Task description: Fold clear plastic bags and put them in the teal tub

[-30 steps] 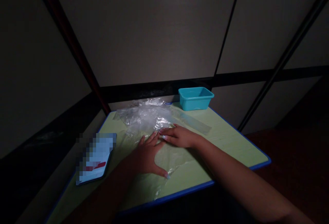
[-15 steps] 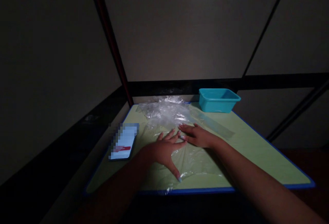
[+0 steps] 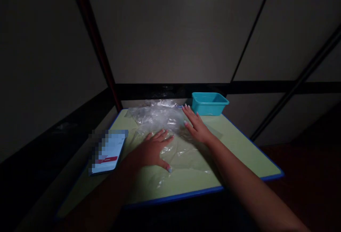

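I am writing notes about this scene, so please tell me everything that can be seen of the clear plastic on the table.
The clear plastic looks like thin, shiny, see-through film. Its far part is crumpled into whitish, glinting folds near the back edge of the green tabletop; the nearer part lies flatter, lightly wrinkled, with the green showing through. Whether it is one piece or several is unclear. The open left grip lies spread on the flatter part; the right grip, also open, is over its right side, contact unclear.

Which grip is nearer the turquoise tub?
The right grip, stretched toward the turquoise tub; the left grip is farther off, spread over the clear plastic.
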`<state>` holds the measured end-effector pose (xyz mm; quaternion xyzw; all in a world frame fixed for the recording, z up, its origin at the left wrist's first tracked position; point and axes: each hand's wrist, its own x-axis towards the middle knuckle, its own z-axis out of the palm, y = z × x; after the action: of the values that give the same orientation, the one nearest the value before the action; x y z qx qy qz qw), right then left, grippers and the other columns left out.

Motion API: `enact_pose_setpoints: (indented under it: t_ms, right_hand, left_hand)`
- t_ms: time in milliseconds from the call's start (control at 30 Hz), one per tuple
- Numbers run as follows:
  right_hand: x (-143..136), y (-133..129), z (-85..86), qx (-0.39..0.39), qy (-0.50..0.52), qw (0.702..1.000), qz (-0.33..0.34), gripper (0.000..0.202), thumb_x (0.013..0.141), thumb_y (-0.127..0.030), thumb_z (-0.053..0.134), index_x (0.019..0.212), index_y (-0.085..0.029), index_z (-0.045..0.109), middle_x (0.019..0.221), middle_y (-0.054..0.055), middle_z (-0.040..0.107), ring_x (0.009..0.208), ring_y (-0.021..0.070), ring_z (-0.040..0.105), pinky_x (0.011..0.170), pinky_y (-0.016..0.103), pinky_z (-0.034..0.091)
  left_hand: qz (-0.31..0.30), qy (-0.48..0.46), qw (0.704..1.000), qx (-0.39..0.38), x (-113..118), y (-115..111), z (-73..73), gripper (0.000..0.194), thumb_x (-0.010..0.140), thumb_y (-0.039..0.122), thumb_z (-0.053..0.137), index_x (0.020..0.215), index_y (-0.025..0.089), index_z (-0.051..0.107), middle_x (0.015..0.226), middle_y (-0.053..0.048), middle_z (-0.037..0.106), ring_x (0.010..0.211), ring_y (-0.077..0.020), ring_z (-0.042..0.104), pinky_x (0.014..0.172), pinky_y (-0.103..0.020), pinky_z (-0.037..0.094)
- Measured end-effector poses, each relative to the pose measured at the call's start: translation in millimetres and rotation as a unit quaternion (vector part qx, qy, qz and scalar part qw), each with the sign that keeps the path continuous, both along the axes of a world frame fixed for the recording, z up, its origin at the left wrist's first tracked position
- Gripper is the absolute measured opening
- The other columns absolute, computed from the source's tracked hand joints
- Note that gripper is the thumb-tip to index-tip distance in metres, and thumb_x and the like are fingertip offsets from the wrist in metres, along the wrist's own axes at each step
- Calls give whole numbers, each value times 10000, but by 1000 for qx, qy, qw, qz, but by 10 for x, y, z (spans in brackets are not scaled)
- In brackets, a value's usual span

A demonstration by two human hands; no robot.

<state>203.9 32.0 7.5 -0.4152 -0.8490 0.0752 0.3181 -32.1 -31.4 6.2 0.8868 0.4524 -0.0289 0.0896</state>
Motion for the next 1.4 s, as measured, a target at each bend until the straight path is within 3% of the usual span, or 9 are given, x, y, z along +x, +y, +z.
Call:
enact_pose_setpoints:
  t_ms: [167, 267, 367, 533, 700, 800, 967, 1200, 1400]
  right_hand:
    - [170, 55, 101, 32, 92, 989, -110, 598, 939, -412, 283, 1483, -255, 90, 1545, 60, 104, 1413, 216, 84, 1083, 577, 136]
    - [132, 12, 87, 7, 66, 995, -79, 614, 930, -413, 326, 1482, -255, 108, 1538, 72, 137, 1410, 227, 108, 1081, 580, 145]
    - [39, -86, 59, -47, -8, 999, -3, 656, 893, -417, 438, 1472, -238, 185, 1527, 100, 167, 1403, 252, 144, 1082, 574, 151]
    - [-23, -210, 58, -157, -144, 972, 101, 916, 714, -527, 677, 1460, -248, 227, 1527, 124, 123, 1402, 312, 95, 1073, 608, 87]
    - [34, -176, 72, -239, -221, 942, 81, 1081, 606, -574, 741, 1469, -248, 178, 1534, 124, 49, 1401, 341, 16, 1067, 625, 30]
    - [62, -139, 56, -248, -237, 937, 67, 1052, 610, -594, 725, 1461, -237, 220, 1534, 128, 59, 1399, 354, 8, 1057, 639, 16]
    - [62, -129, 42, -256, -233, 936, 69, 1081, 602, -604, 723, 1468, -253, 180, 1536, 127, 43, 1399, 354, -21, 1045, 653, 6]
    - [51, -170, 118, -289, -285, 912, 67, 1215, 467, -617, 784, 1462, -293, 168, 1535, 124, -56, 1380, 373, -107, 1023, 670, -10]
    - [16, -229, 176, -303, -303, 899, 94, 1261, 426, -590, 808, 1462, -311, 144, 1523, 136, -104, 1373, 377, -124, 1001, 693, -12]
  left_hand:
    - [35, 1, 997, 74, -45, 92, -9, 996, 669, 781, 500, 1456, 236, 226, 1528, -147, 120, 1408, -323, 64, 1083, -580, 114]
    - [21, -7, 998, 54, -30, 90, 5, 977, 697, 786, 453, 1458, 218, 223, 1528, -140, 142, 1407, -318, 95, 1087, -569, 137]
    - [6, -6, 1000, 12, -1, 52, 17, 953, 710, 754, 481, 1458, 225, 217, 1530, -125, 143, 1408, -306, 98, 1092, -575, 112]
    - [13, 10, 1000, -21, -4, 33, -26, 1039, 636, 751, 567, 1457, 224, 209, 1530, -131, 119, 1410, -313, 62, 1086, -594, 58]
    - [19, 16, 999, -38, -15, 53, -61, 1150, 577, 739, 625, 1471, 210, 133, 1531, -151, 40, 1405, -340, 19, 1073, -614, 52]
    - [29, 5, 999, -40, -14, 60, -54, 1066, 640, 726, 584, 1472, 226, 143, 1534, -144, 32, 1404, -336, 7, 1076, -602, 86]
    - [63, -14, 998, -1, -46, 88, -65, 811, 781, 641, 493, 1452, 267, 234, 1539, -114, 104, 1410, -296, 71, 1088, -538, 166]
    - [55, -46, 994, 85, -40, 118, -35, 708, 766, 603, 566, 1365, 249, 437, 1497, -92, 301, 1395, -307, 170, 1110, -461, 188]
    - [56, -35, 997, 48, 6, 84, 20, 822, 674, 631, 642, 1372, 255, 426, 1518, -88, 243, 1398, -350, 116, 1107, -514, 166]
